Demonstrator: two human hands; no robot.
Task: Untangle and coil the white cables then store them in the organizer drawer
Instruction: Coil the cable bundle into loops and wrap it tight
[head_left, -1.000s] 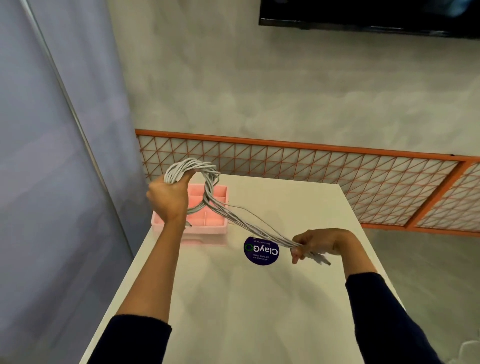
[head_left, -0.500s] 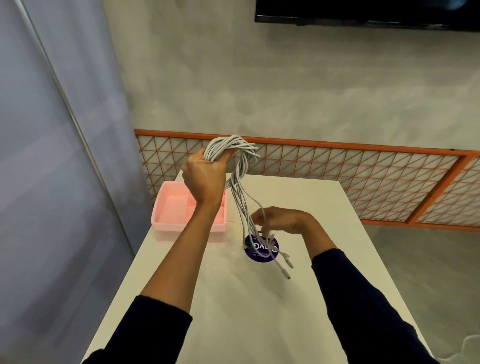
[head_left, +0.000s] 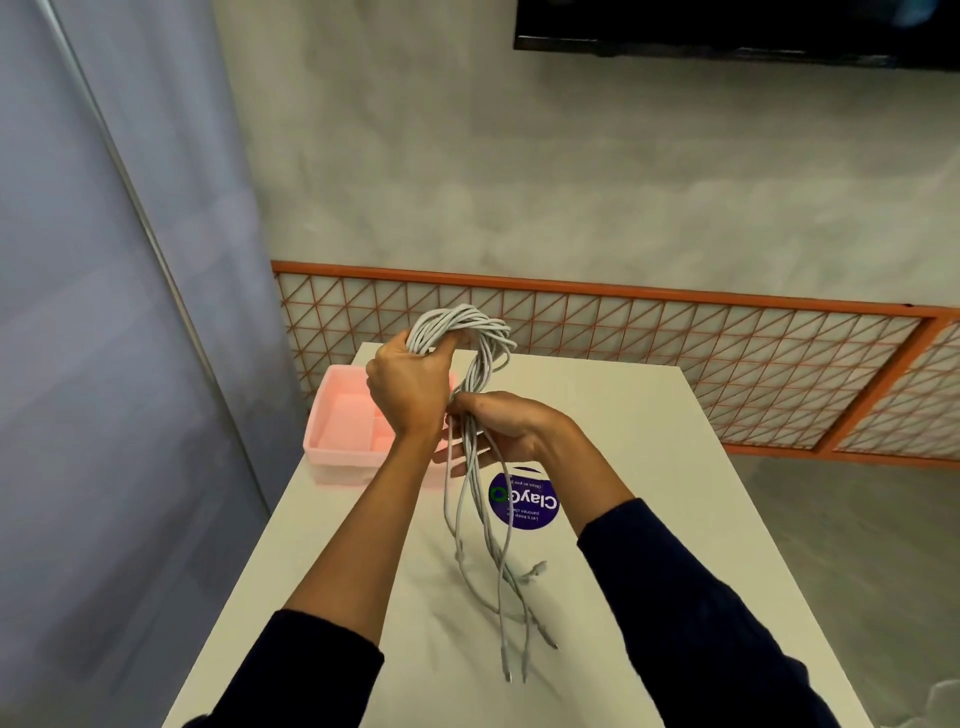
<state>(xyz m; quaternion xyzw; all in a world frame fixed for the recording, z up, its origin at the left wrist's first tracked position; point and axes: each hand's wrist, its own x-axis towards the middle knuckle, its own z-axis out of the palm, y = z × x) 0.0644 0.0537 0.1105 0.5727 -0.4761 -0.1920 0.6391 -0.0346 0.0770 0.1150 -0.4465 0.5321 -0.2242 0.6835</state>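
A bundle of white cables (head_left: 470, 332) is looped above the white table (head_left: 649, 467). My left hand (head_left: 408, 387) grips the top of the loop, raised over the table. Just below and to the right, my right hand (head_left: 506, 423) holds the strands where they leave the loop. The loose ends hang down from it, and their plugs (head_left: 514, 670) dangle near the table top. The pink organizer drawer (head_left: 337, 441) stands at the table's far left, partly hidden behind my left hand and forearm; its compartments show nothing inside where visible.
A round purple sticker (head_left: 524, 501) lies flat on the table under my right wrist. An orange lattice fence (head_left: 727, 353) runs behind the table. A grey curtain (head_left: 104, 312) hangs at the left. The table's near half is bare white surface.
My right hand has moved left and up along the strands until it sits just under my left hand. The loose ends now hang longer and nearer to me.
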